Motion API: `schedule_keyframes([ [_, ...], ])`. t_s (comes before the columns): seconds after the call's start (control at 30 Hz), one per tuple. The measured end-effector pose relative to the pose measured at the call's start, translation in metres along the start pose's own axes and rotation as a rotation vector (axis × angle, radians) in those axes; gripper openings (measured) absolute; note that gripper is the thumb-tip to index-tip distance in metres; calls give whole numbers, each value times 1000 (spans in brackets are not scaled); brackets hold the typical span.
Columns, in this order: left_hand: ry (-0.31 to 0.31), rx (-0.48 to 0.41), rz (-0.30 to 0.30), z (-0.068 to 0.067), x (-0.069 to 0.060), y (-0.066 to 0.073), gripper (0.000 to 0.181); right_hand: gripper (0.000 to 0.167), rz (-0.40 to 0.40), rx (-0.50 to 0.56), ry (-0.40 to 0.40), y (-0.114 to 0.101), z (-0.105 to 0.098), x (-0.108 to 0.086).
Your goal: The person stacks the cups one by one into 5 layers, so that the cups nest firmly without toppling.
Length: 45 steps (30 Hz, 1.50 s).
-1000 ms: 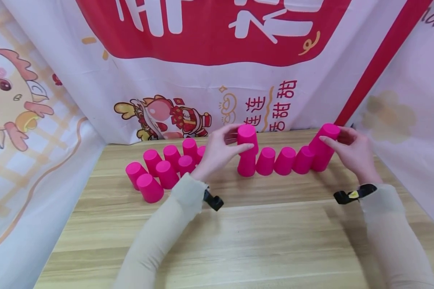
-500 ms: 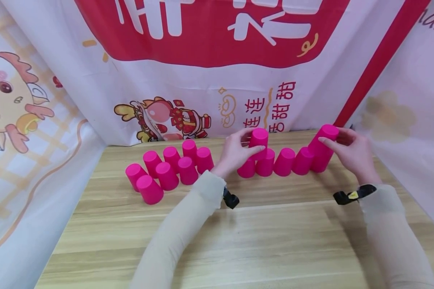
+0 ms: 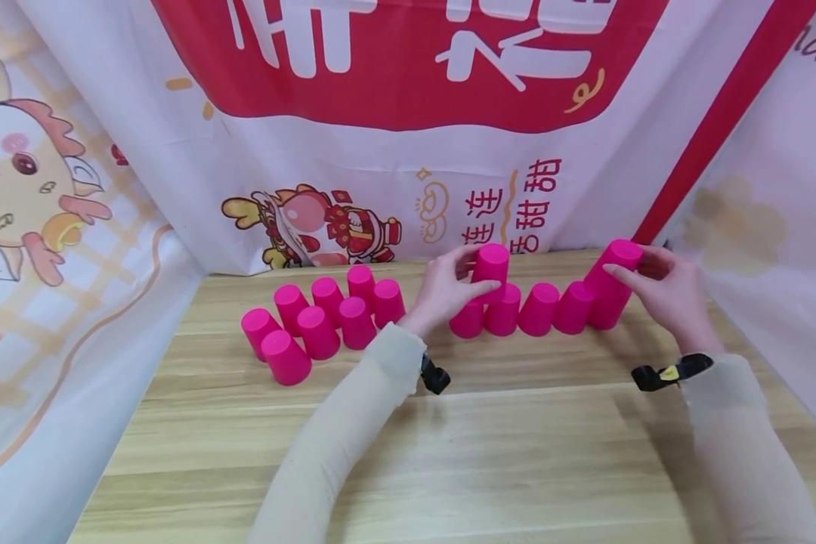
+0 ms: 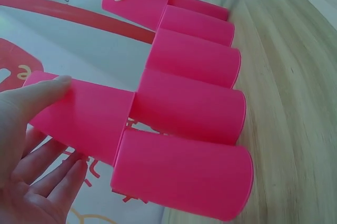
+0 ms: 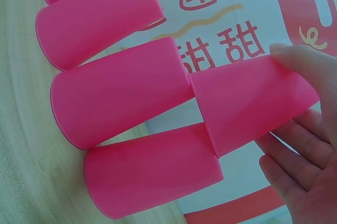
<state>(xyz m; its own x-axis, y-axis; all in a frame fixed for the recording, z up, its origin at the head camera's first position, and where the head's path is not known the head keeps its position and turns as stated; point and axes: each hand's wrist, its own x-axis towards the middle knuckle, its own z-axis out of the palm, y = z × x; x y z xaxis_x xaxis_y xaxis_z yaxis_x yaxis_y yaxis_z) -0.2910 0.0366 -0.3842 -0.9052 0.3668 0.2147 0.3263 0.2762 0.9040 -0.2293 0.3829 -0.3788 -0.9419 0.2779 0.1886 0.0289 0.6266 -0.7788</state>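
Eight clustered pink cups near left hand

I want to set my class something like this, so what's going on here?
A person is building with upside-down pink cups on a wooden table. The left hand holds one cup across the tops of the two cups at the left end of a row of five. The right hand holds another cup across the right-end pair. Eight more cups stand grouped to the left.
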Motion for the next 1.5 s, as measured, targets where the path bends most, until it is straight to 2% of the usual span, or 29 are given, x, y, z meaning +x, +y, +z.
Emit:
schedule_keyframes([
  [0.13, -10, 9, 10, -8, -7, -3, 67, 75, -6, 2, 4, 3, 3, -1],
  [0.27, -13, 21, 28, -24, -18, -3, 66, 78, 26, 41, 0, 6, 5, -2],
  [0.4, 14, 35, 76, -46, -33, -4, 64, 84, 75, 73, 16, -1, 3, -4],
  [0.57, 73, 78, 117, -81, -56, -3, 64, 77, 59, 119, 58, -20, -4, -9],
  [0.8, 198, 152, 70, -133, -94, -4, 67, 68, -16, 148, 70, -62, -3, -25],
  [0.93, 261, 217, 19, -163, -116, -13, 69, 65, -105, 191, 55, -88, 9, -35],
  [1.07, 340, 270, -40, -186, -135, -23, 70, 64, -219, 209, 16, -111, 24, -46],
  [1.2, 398, 290, -73, -201, -154, -30, 69, 62, -316, 250, -57, -131, 44, -59],
  [1.37, 413, 297, -132, -211, -178, -40, 69, 63, -408, 320, -187, -148, 75, -76],
  [1.5, 412, 287, -177, -213, -193, -48, 70, 65, -454, 329, -267, -158, 102, -87],
])
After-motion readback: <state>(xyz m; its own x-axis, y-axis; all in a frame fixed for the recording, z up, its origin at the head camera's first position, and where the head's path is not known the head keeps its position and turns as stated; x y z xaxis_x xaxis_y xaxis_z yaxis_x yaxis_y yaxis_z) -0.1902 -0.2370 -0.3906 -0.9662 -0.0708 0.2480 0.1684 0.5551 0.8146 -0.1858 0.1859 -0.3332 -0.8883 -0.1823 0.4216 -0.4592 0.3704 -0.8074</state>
